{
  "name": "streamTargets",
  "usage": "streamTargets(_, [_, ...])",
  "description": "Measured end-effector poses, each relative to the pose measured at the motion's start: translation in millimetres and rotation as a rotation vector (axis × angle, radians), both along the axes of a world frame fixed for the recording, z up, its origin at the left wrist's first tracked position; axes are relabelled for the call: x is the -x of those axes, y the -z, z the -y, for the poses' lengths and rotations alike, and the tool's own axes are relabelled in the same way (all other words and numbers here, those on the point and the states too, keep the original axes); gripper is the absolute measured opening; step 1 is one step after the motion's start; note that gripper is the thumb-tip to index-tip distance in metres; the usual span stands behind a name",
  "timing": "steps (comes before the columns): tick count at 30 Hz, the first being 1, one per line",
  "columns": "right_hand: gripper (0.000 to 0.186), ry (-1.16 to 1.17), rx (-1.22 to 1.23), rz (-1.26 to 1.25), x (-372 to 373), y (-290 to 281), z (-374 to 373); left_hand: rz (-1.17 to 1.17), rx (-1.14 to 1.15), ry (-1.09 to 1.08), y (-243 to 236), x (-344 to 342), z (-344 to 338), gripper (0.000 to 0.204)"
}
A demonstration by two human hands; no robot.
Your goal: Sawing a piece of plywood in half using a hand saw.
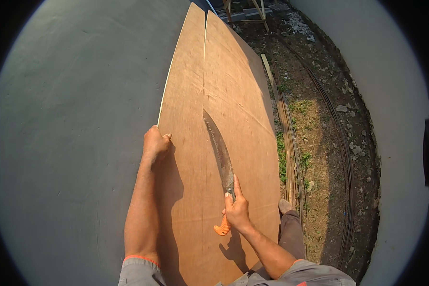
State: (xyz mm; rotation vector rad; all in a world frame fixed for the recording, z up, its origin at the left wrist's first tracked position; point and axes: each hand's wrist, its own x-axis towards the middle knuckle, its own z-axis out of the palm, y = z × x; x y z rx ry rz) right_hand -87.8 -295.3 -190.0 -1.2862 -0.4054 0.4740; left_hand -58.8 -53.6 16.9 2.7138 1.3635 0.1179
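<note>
The right hand (pixel 237 211) clasped the saw (pixel 222 151) in a closed grip, blade (pixel 216 134) slanting forward-left toward the slit (pixel 205 40) in the plywood (pixel 243 124), whose left edge the left hand (pixel 156 145) pinched.

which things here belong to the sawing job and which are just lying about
Part of the job:
- curved saw, held in the right hand
- wooden sheet, its edge gripped by the left hand

Apparently just lying about:
- pale wooden strip
- long dark rods
- pale stone
</note>
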Motion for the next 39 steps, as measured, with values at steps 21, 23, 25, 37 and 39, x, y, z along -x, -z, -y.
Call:
streamTargets(21, [0.07,-0.122,0.096,-0.147,-57,-6,-62,0.082,0.138,-0.055,10,-18,13,0.039])
streamTargets(23, [0.069,-0.054,-0.033,-0.173,20,-10,-6,0.044,0.064,-0.058,-1,-8,5,0.038])
streamTargets(25, [0.069,-0.002,-0.11,-0.214,30,-18,18,0.004,0.023,-0.04,-4,-3,5,0.038])
streamTargets(37, [0.072,-0.158,-0.047,-0.263,-3,-30,22,0.083,0.087,-0.064,-6,-5,2,0.036])
streamTargets(39, [0.072,-0.202,-0.049,-0.269,-25,-41,14,0.072,0.095,-0.051,1,-7,0,0.036])
